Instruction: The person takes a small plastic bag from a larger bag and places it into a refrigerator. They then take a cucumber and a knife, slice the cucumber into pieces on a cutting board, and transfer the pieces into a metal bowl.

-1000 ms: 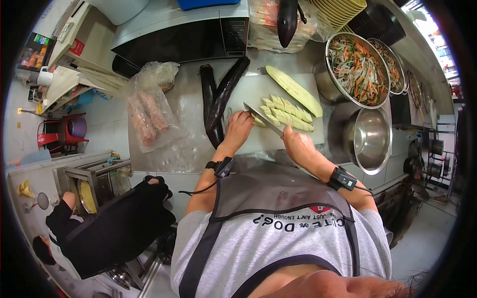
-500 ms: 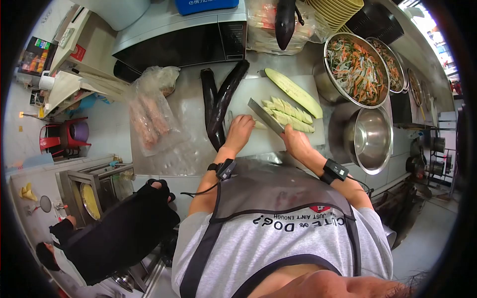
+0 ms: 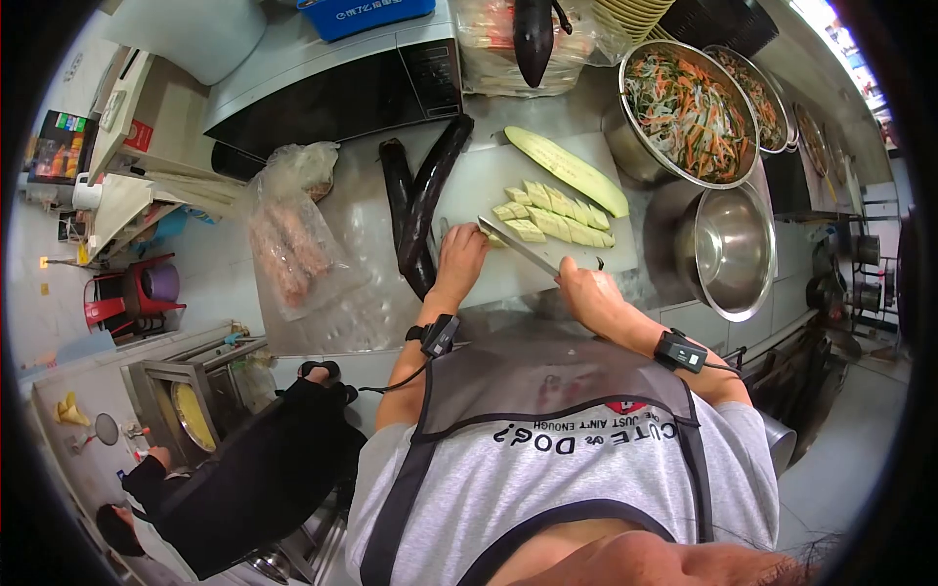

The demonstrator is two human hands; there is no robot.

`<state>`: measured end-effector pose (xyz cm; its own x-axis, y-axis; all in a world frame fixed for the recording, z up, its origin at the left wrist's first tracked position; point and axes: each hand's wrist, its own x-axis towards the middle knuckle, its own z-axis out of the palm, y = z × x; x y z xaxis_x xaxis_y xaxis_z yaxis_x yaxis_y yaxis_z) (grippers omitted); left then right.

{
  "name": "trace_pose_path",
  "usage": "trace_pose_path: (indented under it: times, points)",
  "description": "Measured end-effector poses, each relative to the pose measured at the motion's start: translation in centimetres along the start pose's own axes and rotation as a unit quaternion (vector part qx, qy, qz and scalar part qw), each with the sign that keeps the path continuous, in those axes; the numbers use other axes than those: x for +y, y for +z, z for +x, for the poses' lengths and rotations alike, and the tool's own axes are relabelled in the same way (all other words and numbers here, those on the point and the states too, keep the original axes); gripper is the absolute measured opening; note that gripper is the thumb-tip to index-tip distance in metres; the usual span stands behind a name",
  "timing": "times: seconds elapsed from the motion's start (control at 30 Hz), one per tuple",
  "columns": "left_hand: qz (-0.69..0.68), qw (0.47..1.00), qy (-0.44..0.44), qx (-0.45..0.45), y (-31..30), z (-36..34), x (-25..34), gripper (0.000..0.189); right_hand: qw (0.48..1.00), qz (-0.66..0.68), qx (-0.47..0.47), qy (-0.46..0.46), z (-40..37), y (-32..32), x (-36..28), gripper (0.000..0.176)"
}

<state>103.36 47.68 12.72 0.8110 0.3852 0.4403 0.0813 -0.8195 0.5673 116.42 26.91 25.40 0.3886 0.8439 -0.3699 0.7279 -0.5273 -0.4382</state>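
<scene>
My right hand (image 3: 589, 293) is closed round the handle of a knife (image 3: 520, 249), its blade pointing up and left over the white cutting board (image 3: 479, 186). Close to the blade tip, my left hand (image 3: 461, 259) presses with bent fingers on a pale eggplant piece (image 3: 495, 237), mostly hidden. Several cut eggplant pieces (image 3: 562, 215) lie in slanting rows beyond the knife. Above them rests a peeled eggplant half (image 3: 562, 168), pale side up. Two whole dark eggplants (image 3: 430, 200) lie left of the board, one crossing the other.
A steel pot of shredded vegetables (image 3: 684, 112) and an empty steel bowl (image 3: 728, 249) stand right. A bag of meat (image 3: 288, 234) lies left, below a microwave (image 3: 332, 93). A person in black (image 3: 254, 479) is at lower left. Another eggplant (image 3: 532, 39) lies on bags.
The knife has tilted flatter, its tip nearer my left hand. More cut pieces show beside the blade. The whole view has shifted slightly.
</scene>
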Motion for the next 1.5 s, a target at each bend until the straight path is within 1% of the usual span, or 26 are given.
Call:
trace_pose_path:
  times: [0.07,0.13,0.17,0.27,0.4,0.53,0.6,0.7,0.73,0.8,0.83,0.87,0.9,0.93,1.0,1.03,1.1,1.13,1.2,1.23,1.27,1.3,1.33,1.4,1.43,1.5]
  points:
    - [-0.003,1.0,-0.006,-0.007,0.0,0.0,-0.1,0.02,0.999,-0.033,0.026,-0.015,-0.5,0.9,0.9,0.025]
    - [-0.01,1.0,-0.01,-0.014,0.2,0.0,-0.1,0.02,1.0,-0.028,0.004,-0.002,-0.7,0.8,0.9,0.019]
    - [-0.009,1.0,-0.005,-0.008,0.2,0.0,-0.1,0.02,1.0,-0.025,-0.016,0.009,-0.8,0.7,0.9,0.021]
    - [-0.007,1.0,-0.005,-0.014,0.3,0.1,-0.3,0.019,0.999,-0.026,-0.019,-0.006,0.1,2.6,2.1,0.023]
    - [-0.003,0.999,-0.009,-0.033,0.4,-0.1,-0.5,0.016,0.999,-0.045,-0.016,0.02,1.0,4.3,2.8,0.024]
    - [0.02,0.998,0.009,-0.055,0.0,-0.4,-0.1,0.015,0.998,0.034,0.026,0.039,0.9,3.6,3.2,0.029]
    - [0.026,0.999,0.022,-0.036,-0.3,-0.1,0.4,0.014,0.995,0.067,0.039,0.06,0.3,3.2,3.9,0.032]
    - [0.046,0.997,0.043,-0.046,0.3,0.7,1.2,0.021,0.971,0.161,0.15,0.098,-2.7,3.3,5.7,0.031]
    - [0.045,0.997,0.044,-0.049,0.7,0.9,1.2,0.021,0.97,0.162,0.151,0.101,-3.6,3.0,5.8,0.031]
    - [0.02,0.997,0.028,-0.07,1.8,1.7,1.4,0.04,0.934,0.249,0.187,0.177,-5.9,1.8,5.6,0.027]
    - [0.018,0.997,0.032,-0.074,2.5,2.2,1.7,0.04,0.886,0.365,0.175,0.227,-7.5,1.4,6.3,0.025]
    - [0.007,0.997,0.029,-0.074,3.5,3.0,2.2,0.056,0.821,0.475,0.162,0.272,-9.1,1.3,7.1,0.022]
    - [-0.004,0.997,0.027,-0.076,4.2,3.6,2.7,0.072,0.78,0.526,0.189,0.281,-9.8,2.1,7.6,0.019]
    - [-0.01,0.996,0.035,-0.081,4.6,4.1,2.9,0.072,0.775,0.528,0.197,0.287,-10.4,2.8,8.3,0.019]
    - [0.031,0.989,0.042,-0.135,5.2,5.3,3.5,0.093,0.716,0.6,0.166,0.315,-11.3,3.6,9.7,0.021]
    - [0.027,0.989,0.048,-0.138,5.5,5.9,3.9,0.093,0.701,0.619,0.158,0.317,-11.5,3.9,10.0,0.024]
    - [0.084,0.978,0.1,-0.163,5.6,6.9,4.7,0.1,0.692,0.631,0.161,0.31,-11.4,4.9,10.1,0.024]
    - [0.085,0.977,0.104,-0.165,5.7,7.4,5.2,0.1,0.686,0.644,0.158,0.301,-11.2,5.3,10.0,0.025]
    - [0.135,0.954,0.199,-0.181,5.8,8.3,6.5,0.096,0.676,0.662,0.153,0.286,-10.7,5.9,9.5,0.026]
    - [0.104,0.951,0.213,-0.196,5.4,8.9,7.6,0.078,0.716,0.63,0.139,0.267,-10.4,6.2,9.4,0.026]
    - [0.104,0.949,0.218,-0.201,5.8,9.1,7.8,0.078,0.754,0.596,0.125,0.247,-10.1,6.4,9.3,0.026]
    - [0.117,0.936,0.256,-0.213,6.1,9.3,7.9,0.068,0.781,0.563,0.129,0.236,-9.8,6.9,9.2,0.027]
    - [0.13,0.92,0.294,-0.225,6.4,9.4,8.0,0.059,0.778,0.567,0.132,0.236,-9.7,7.1,9.1,0.027]
    - [0.137,0.917,0.292,-0.234,7.1,9.0,7.4,0.055,0.798,0.532,0.135,0.249,-9.6,7.4,8.9,0.026]
    - [0.144,0.916,0.286,-0.241,7.5,8.8,6.9,0.052,0.796,0.534,0.139,0.248,-9.7,7.5,8.8,0.026]
    - [0.157,0.918,0.28,-0.234,7.4,8.3,6.1,0.049,0.733,0.588,0.199,0.279,-10.4,7.5,8.6,0.025]
